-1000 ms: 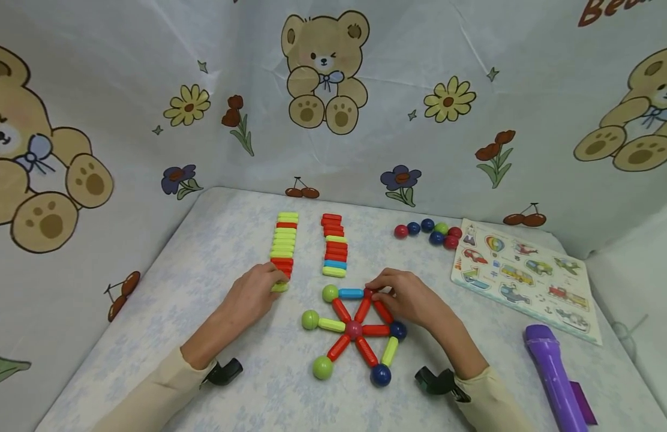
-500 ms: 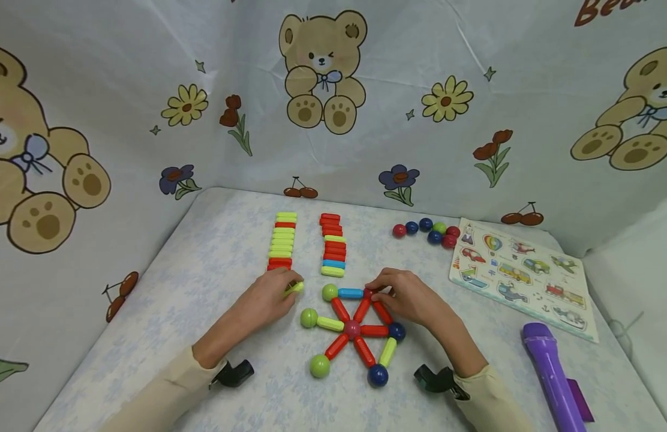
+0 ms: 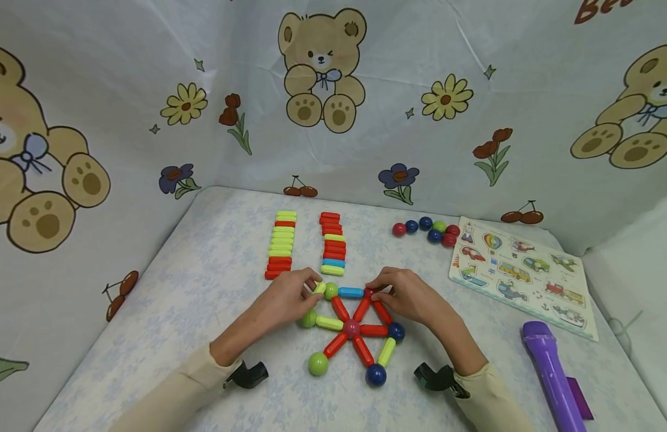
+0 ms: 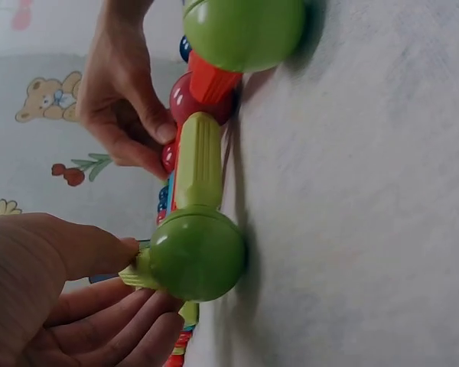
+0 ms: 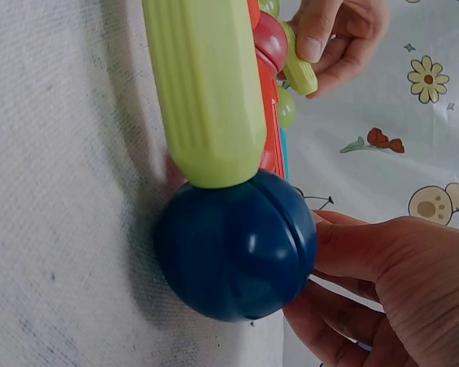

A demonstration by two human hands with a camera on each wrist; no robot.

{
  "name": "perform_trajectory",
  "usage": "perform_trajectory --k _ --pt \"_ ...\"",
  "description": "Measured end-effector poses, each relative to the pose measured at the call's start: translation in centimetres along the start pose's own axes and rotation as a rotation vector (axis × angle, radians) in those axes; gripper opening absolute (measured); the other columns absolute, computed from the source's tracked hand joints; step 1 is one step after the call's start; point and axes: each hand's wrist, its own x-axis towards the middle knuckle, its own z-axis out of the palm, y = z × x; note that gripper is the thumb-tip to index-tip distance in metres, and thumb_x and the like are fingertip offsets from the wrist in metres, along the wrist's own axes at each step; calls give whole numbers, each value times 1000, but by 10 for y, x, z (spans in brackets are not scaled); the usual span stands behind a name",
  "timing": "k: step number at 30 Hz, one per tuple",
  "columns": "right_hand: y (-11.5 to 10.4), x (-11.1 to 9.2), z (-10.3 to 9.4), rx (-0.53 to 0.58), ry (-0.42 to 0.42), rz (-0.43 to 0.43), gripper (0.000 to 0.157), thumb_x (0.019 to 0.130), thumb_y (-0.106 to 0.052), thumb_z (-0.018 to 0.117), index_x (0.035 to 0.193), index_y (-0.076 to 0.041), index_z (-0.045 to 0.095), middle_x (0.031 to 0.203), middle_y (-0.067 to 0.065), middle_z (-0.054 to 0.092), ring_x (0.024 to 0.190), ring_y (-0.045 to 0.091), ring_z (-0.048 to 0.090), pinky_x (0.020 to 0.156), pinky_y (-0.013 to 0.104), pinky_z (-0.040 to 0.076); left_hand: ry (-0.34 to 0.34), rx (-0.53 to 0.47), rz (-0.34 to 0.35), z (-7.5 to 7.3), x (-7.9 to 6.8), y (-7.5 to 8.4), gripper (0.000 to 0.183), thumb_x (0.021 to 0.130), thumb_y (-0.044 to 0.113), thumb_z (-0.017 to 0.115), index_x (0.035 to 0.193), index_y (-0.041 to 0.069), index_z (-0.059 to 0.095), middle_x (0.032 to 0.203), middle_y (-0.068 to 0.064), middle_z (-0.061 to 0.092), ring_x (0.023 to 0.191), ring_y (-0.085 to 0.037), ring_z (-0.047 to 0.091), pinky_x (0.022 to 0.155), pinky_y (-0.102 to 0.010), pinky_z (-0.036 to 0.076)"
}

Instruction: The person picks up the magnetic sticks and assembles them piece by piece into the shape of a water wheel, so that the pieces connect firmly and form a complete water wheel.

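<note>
Left hand (image 3: 287, 295) pinches a lime rod (image 3: 320, 288), right hand (image 3: 411, 295) a red ball (image 3: 368, 293)
Both are at the far side of a ball-and-rod wheel (image 3: 352, 329) on the worktop (image 3: 290, 405); beyond lie rod rows (image 3: 334, 249), rightward a puzzle board (image 3: 533, 264) and purple microphone (image 3: 552, 372).

Over the link I have the ball-and-rod wheel (image 3: 352, 329) on the bench (image 3: 177, 300): one row of rods (image 3: 282, 241) behind it to the left, a second row (image 3: 334, 245) behind its left part, loose balls (image 3: 434, 236) behind-right, the picture board (image 3: 522, 279) farther right, the microphone (image 3: 552, 378) well to its right.
</note>
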Motion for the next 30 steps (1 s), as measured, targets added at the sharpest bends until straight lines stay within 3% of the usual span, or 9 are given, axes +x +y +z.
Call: perform_trajectory --k 14,30 --pt "0 -2 -1 14 1 7 22 97 -7 81 118 -9 83 102 -4 75 87 8 64 73 23 57 -64 2 30 5 -4 -4 20 96 12 82 111 3 73 93 -3 77 76 -7 69 70 -26 59" --pt "7 -5 -12 45 -105 -14 19 95 -14 85 114 -12 81 102 -5 74 88 8 65 77 23 58 -117 4 41 7 12 -5 15 98 13 81 111 9 76 92 3 76 76 -7 65 63 -24 55"
